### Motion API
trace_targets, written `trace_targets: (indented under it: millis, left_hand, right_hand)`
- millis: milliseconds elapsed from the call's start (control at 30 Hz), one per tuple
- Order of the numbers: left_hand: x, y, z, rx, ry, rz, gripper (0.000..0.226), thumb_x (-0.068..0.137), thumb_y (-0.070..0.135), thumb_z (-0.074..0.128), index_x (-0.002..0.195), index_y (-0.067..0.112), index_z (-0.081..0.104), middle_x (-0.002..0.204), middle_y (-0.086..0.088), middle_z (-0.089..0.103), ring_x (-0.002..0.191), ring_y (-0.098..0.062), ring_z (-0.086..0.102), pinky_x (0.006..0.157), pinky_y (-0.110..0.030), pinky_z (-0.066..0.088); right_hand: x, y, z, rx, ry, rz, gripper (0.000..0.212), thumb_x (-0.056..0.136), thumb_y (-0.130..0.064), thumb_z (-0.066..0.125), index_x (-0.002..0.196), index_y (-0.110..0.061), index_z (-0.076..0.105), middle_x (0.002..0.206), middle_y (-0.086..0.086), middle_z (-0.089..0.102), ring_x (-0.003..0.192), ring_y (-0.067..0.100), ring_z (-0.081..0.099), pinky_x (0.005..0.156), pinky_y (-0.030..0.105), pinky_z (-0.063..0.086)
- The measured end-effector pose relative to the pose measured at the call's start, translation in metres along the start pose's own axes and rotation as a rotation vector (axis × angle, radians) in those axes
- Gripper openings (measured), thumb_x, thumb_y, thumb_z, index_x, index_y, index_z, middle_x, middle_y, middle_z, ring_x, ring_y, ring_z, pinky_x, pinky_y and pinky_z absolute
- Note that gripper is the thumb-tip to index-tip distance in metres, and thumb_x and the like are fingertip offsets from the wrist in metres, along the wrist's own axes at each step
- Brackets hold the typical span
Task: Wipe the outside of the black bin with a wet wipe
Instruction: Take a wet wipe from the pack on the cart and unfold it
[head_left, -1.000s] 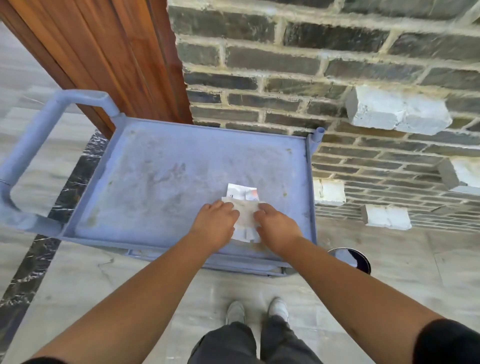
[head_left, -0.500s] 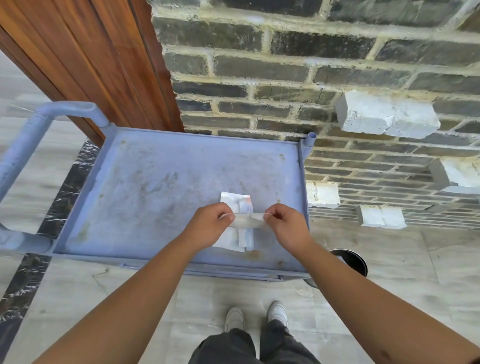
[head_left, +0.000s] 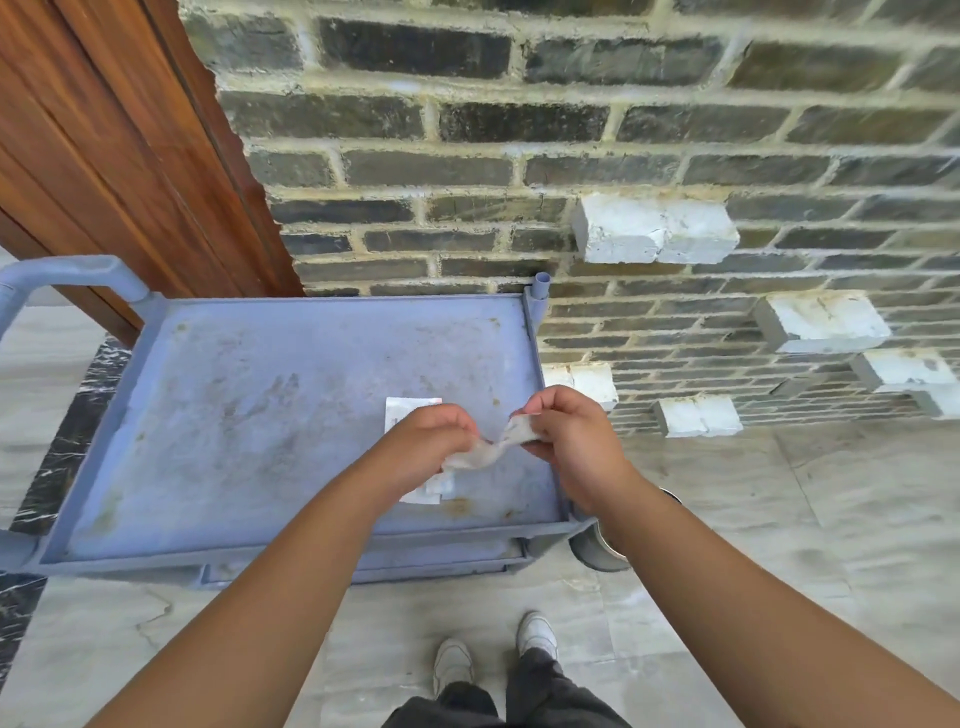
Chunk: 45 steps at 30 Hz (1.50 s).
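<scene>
A greyish wet wipe (head_left: 488, 448) hangs twisted between my two hands above the blue cart top (head_left: 260, 415). My left hand (head_left: 428, 441) pinches its lower left end and my right hand (head_left: 569, 434) pinches its upper right end. Under my left hand lies the white wipe packet (head_left: 413, 410) with a red mark, flat on the cart and partly hidden. The black bin (head_left: 597, 551) stands on the floor at the cart's near right corner; only part of its round rim shows behind my right forearm.
The cart has a handle (head_left: 57, 273) at the far left and a raised rim. A grey brick wall (head_left: 571, 156) with protruding white bricks (head_left: 657, 228) stands behind it, a wooden door (head_left: 104, 145) at left. My shoes (head_left: 493, 654) are on the tiled floor.
My hands lifted the wipe off the packet and pulled apart, stretching the wipe between them. The right hand rose and moved right. The camera view tilted upward.
</scene>
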<state>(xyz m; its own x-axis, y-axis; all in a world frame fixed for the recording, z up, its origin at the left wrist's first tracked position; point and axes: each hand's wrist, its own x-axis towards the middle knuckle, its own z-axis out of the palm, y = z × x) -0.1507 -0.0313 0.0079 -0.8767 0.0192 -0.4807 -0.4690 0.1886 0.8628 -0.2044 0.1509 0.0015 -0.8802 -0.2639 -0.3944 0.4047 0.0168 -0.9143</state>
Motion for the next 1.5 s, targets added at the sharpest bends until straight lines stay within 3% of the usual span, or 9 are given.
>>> trace_targets:
  millis: [100,267,500,600,733,900,1100,1300,1500]
  left_hand:
    - [0.004,0.009,0.034,0.157,-0.076,0.107,0.020,0.072,0.046,0.065,0.081,0.028,0.063,0.090,0.002,0.074,0.090,-0.018,0.068,0.079,-0.033,0.049]
    - [0.004,0.016,0.085,0.346,-0.056,0.281,0.014,0.075,0.043,0.074,0.075,0.039,0.060,0.074,0.021,0.067,0.071,0.008,0.061,0.065,-0.017,0.047]
    - [-0.012,0.028,0.149,0.590,-0.048,0.361,0.038,0.060,0.065,0.058,0.082,0.034,0.052,0.084,0.012,0.066,0.082,-0.013,0.064,0.073,-0.040,0.055]
    - [-0.012,0.030,0.183,0.633,-0.028,0.424,0.019,0.069,0.050,0.059,0.074,0.034,0.049,0.075,0.010,0.065,0.073,-0.014,0.063,0.067,-0.040,0.055]
    - [-0.008,0.028,0.229,0.593,-0.009,0.463,0.018,0.080,0.025,0.062,0.068,0.029,0.050,0.060,0.009,0.056,0.059,-0.010,0.053,0.062,-0.042,0.052]
    - [-0.004,0.021,0.306,0.458,0.062,0.395,0.017,0.083,0.029,0.062,0.073,0.019,0.053,0.058,0.008,0.052,0.055,-0.010,0.045,0.055,-0.030,0.040]
    - [-0.008,0.019,0.385,0.210,0.182,0.300,0.022,0.088,0.017,0.059,0.071,0.027,0.051,0.058,0.004,0.055,0.053,-0.007,0.045,0.054,-0.023,0.037]
    - [-0.016,0.019,0.410,0.021,0.266,0.190,0.026,0.092,0.018,0.053,0.068,0.028,0.049,0.053,0.015,0.043,0.050,-0.007,0.037,0.049,-0.025,0.033]
    - [0.001,0.016,0.400,0.017,0.297,0.141,0.025,0.092,0.009,0.050,0.079,0.031,0.051,0.055,0.019,0.052,0.044,0.000,0.039,0.044,-0.016,0.034]
  right_hand:
    - [-0.019,-0.001,-0.014,-0.092,0.044,-0.094,0.036,0.075,0.016,0.040,0.079,-0.013,0.062,0.083,0.009,0.071,0.077,0.019,0.066,0.059,0.026,0.049]
    - [-0.050,-0.004,-0.045,-0.121,0.086,-0.173,0.042,0.073,0.023,0.035,0.087,-0.008,0.059,0.090,0.010,0.066,0.083,0.014,0.064,0.062,0.022,0.051]
    - [-0.095,0.002,-0.097,-0.124,0.065,-0.194,0.046,0.073,0.028,0.037,0.102,-0.001,0.058,0.099,0.010,0.065,0.094,0.011,0.064,0.079,0.018,0.052]
    - [-0.114,0.010,-0.124,-0.023,0.037,-0.173,0.038,0.078,0.025,0.042,0.105,0.003,0.058,0.097,0.013,0.066,0.089,0.014,0.065,0.071,0.018,0.050]
    - [-0.130,0.020,-0.172,0.032,0.041,-0.173,0.029,0.084,0.021,0.050,0.105,0.002,0.057,0.099,0.013,0.066,0.087,0.013,0.065,0.070,0.016,0.050]
    - [-0.142,0.036,-0.250,-0.111,0.123,-0.176,0.033,0.082,0.015,0.056,0.101,-0.011,0.062,0.111,0.008,0.066,0.109,0.019,0.062,0.091,0.029,0.051]
    - [-0.145,0.046,-0.339,-0.189,0.086,-0.101,0.037,0.084,0.004,0.061,0.099,-0.030,0.060,0.104,-0.003,0.067,0.080,0.007,0.063,0.064,0.021,0.051]
    - [-0.144,0.049,-0.371,-0.285,-0.041,-0.010,0.012,0.085,-0.005,0.068,0.085,-0.016,0.065,0.080,0.003,0.064,0.060,0.007,0.058,0.048,0.018,0.045]
    - [-0.126,0.054,-0.381,-0.257,-0.084,-0.033,0.016,0.086,-0.012,0.069,0.072,-0.018,0.066,0.068,-0.003,0.062,0.058,0.008,0.054,0.052,0.018,0.043]
